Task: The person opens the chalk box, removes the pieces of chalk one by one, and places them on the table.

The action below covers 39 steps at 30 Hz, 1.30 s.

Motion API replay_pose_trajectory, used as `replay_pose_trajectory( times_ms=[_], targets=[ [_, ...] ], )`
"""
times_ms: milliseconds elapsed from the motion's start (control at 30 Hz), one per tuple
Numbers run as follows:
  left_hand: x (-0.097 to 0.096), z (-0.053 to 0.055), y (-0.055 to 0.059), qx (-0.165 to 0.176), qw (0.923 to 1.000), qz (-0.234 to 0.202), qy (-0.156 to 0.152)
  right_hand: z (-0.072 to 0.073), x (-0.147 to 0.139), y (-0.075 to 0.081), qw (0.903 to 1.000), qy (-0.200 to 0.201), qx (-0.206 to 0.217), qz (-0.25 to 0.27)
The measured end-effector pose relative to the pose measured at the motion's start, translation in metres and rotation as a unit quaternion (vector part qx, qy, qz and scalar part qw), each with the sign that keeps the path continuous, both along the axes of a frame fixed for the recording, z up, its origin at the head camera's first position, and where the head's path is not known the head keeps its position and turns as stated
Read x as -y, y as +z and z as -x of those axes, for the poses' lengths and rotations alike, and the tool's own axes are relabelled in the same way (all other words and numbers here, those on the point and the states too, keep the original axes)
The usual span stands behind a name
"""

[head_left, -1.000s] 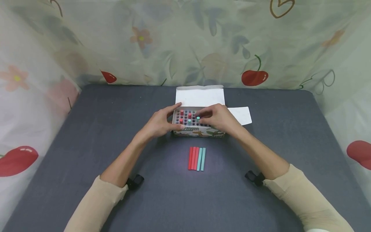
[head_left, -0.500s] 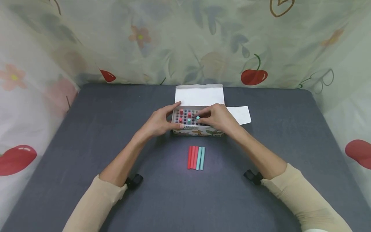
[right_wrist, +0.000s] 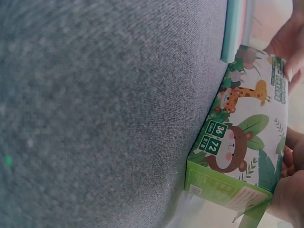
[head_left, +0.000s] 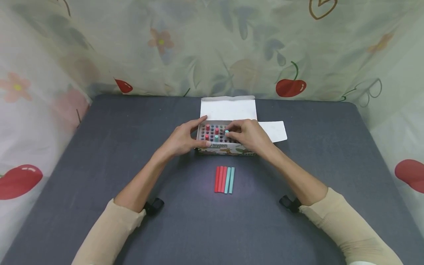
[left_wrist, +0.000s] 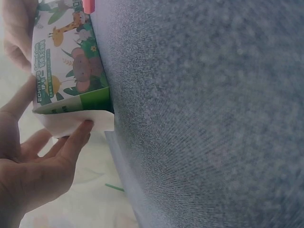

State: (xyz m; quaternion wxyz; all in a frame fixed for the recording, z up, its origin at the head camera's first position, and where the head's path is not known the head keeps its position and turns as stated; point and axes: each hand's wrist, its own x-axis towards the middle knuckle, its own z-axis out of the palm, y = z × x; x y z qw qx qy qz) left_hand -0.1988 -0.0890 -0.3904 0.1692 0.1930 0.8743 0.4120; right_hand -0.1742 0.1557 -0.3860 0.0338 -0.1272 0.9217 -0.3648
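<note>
Here, the right grip (head_left: 249,134) pinches a turquoise stick (head_left: 226,131); should the left grip (head_left: 181,138), clasping the animal-print box (head_left: 226,151), slacken, the holed tray (head_left: 212,135) beneath could shift and snap it.

Curtained-off workspace, flower-printed drapes (head_left: 212,48) on 3 sides, grey table (head_left: 212,228)

Your left hand (left_wrist: 42,178) holds the printed box (left_wrist: 66,57) on the grey tabletop (left_wrist: 204,114), fingertips (left_wrist: 86,126) touching its white flap (left_wrist: 64,123).

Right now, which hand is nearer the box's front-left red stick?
The left hand, holding the box beside that red stick; the right hand pinches a teal stick farther right.
</note>
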Motion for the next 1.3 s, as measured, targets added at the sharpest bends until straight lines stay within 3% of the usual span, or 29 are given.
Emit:
replay_pose_trajectory(
  times_ms=[167, 400, 667, 967, 1300],
  targets=[
    [0.000, 0.000, 0.000, -0.002, 1.0000, -0.003, 0.000, 0.000, 0.000, 0.001, 0.9999, -0.003, -0.010, 0.006],
    [-0.001, 0.000, 0.000, -0.004, 1.0000, -0.003, 0.000, -0.001, 0.000, 0.000, 0.9984, -0.015, -0.001, 0.055],
    [0.001, -0.001, 0.000, 0.002, 1.0000, 0.001, 0.002, -0.009, 0.005, -0.002, 0.9919, -0.060, -0.052, 0.098],
    [-0.003, -0.002, 0.001, -0.001, 1.0000, 0.000, -0.001, -0.013, 0.000, 0.006, 0.9799, -0.068, -0.135, 0.130],
    [-0.004, -0.003, 0.000, 0.000, 1.0000, 0.009, 0.004, -0.017, -0.008, 0.013, 0.9703, -0.080, -0.085, 0.212]
  ],
)
